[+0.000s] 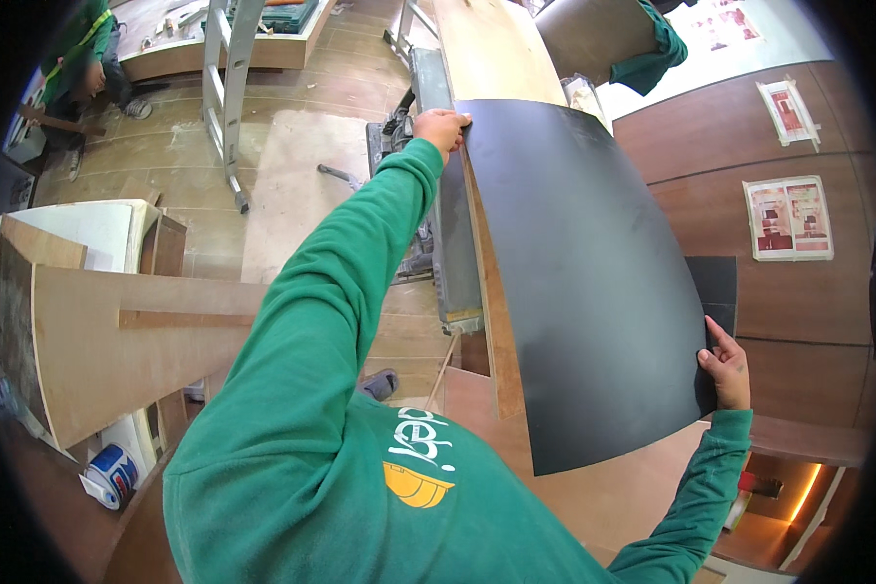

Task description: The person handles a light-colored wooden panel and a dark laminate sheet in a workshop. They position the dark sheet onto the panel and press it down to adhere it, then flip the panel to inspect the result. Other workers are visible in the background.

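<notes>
A: where's the black sheet (pixel 594 282) at?
B: out front, bowed, overlapping the pale board (pixel 496 49). left hand (pixel 442 130) pinches the far left corner, right hand (pixel 728 375) grips the right edge.
A: tips?
B: keep that curve gentle, move both hands together. i'd guess it creases otherwise.

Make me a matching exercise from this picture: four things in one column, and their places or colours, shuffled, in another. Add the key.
Column one
1. sheet
2. left hand
3. ladder
4. right hand

Column two
A. silver-grey, in the upper left of the picture
B. at the sheet's right edge, toward its near end
C. black, stretching between the two hands
D. near the sheet's far left corner

Right pairs: 1-C, 2-D, 3-A, 4-B
</notes>
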A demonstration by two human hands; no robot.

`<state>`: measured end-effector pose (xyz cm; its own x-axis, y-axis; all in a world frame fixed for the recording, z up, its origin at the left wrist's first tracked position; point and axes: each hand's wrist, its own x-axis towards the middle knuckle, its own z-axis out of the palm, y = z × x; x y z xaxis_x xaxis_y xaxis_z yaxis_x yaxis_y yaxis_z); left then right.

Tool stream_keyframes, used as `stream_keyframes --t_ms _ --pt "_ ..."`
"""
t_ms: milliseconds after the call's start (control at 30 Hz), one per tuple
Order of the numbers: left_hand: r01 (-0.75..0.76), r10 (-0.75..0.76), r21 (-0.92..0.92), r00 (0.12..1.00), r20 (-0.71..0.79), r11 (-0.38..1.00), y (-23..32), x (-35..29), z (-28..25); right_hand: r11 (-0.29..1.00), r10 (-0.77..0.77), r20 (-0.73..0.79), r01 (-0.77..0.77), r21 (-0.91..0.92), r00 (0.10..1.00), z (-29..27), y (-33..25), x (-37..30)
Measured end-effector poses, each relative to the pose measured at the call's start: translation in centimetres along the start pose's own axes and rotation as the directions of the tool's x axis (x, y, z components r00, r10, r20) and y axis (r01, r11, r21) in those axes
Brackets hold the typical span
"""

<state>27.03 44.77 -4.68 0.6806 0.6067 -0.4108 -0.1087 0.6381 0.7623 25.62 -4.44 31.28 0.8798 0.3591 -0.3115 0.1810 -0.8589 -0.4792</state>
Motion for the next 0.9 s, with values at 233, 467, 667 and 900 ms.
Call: stream_keyframes --t_ms 233,467,667,900 --pt "-0.24 0.337 0.557 0.938 -0.077 0.795 -0.4 2.9 0.4 0.997 -0.067 -0.1 0.069 0.019 0.993 2.1 -0.4 0.0" --pt "-0.194 0.3 0.7 0.953 -0.03 0.688 0.8 2.2 0.3 0.996 -0.059 -0.136 0.049 -0.077 0.989 2.4 -1.4 0.0" --pt "-0.207 0.329 0.705 0.943 -0.04 0.678 0.8 1.8 0.6 0.993 -0.092 -0.122 0.082 -0.09 0.988 1.8 -1.3 0.9" --pt "-0.198 0.349 0.707 0.934 -0.074 0.679 0.6 1.4 0.6 0.998 -0.036 -0.093 0.03 -0.063 0.995 1.6 -1.8 1.0"
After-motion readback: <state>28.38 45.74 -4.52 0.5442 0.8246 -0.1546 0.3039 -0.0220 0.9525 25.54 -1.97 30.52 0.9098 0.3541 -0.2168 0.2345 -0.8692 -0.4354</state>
